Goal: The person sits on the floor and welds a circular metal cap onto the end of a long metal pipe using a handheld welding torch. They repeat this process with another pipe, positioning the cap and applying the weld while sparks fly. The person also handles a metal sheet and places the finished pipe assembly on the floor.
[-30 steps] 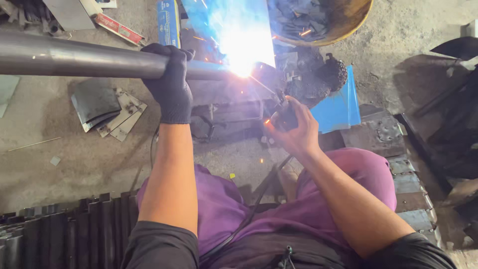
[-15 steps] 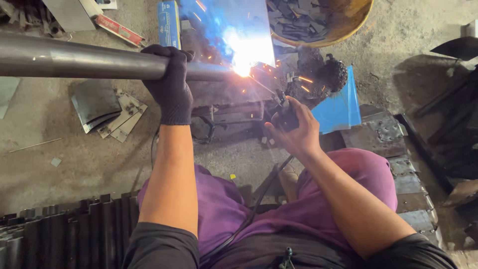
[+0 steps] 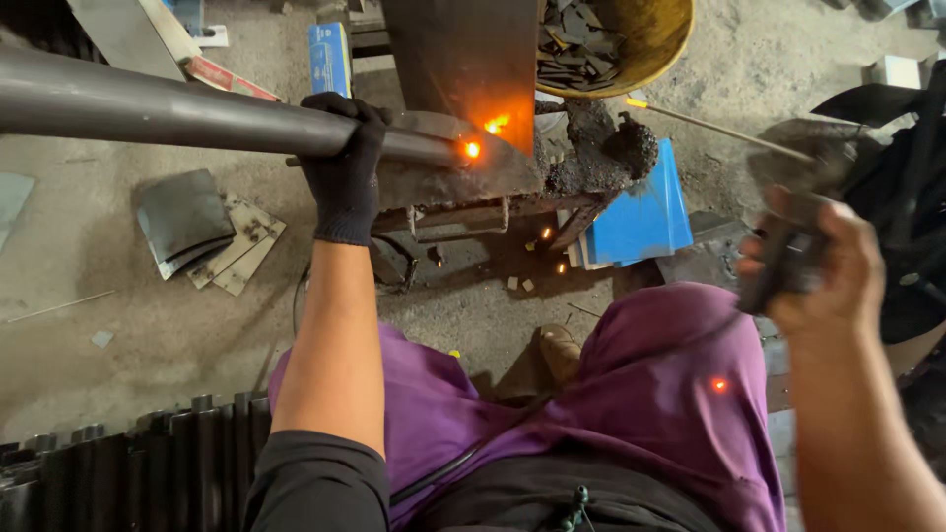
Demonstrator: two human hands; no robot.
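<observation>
Nearest the camera: one pair of purple trousers (image 3: 641,394), knees bent, one small orange spark lying on the right thigh; one row of dark upright metal tubes (image 3: 108,463) at bottom left. One right hand (image 3: 823,271), bare, closed around one dark electrode holder (image 3: 788,251), blurred, raised well apart from the work; one thin welding rod (image 3: 724,128) runs from it up and left. One left hand (image 3: 345,163) in a black knit glove, fingers wrapped over one long grey steel pipe (image 3: 148,108) that enters from the left edge and lies nearly level. The pipe's end touches one dark steel plate (image 3: 463,59) standing upright on a rusty stand; two glowing orange spots (image 3: 473,148) mark the joint, one at the pipe end, one just above on the plate. Floor below the stand: at least three small embers. Left of the arm: one loose stack of flat metal offcuts (image 3: 202,232). Right of the stand: one blue flat package (image 3: 636,212), leaning, rectangular. Beyond the pipe: one blue upright box (image 3: 330,59), narrow; one red-and-white flat strip (image 3: 227,79) beside it. Farthest: one yellow basin (image 3: 645,54) holding dark metal scraps.
</observation>
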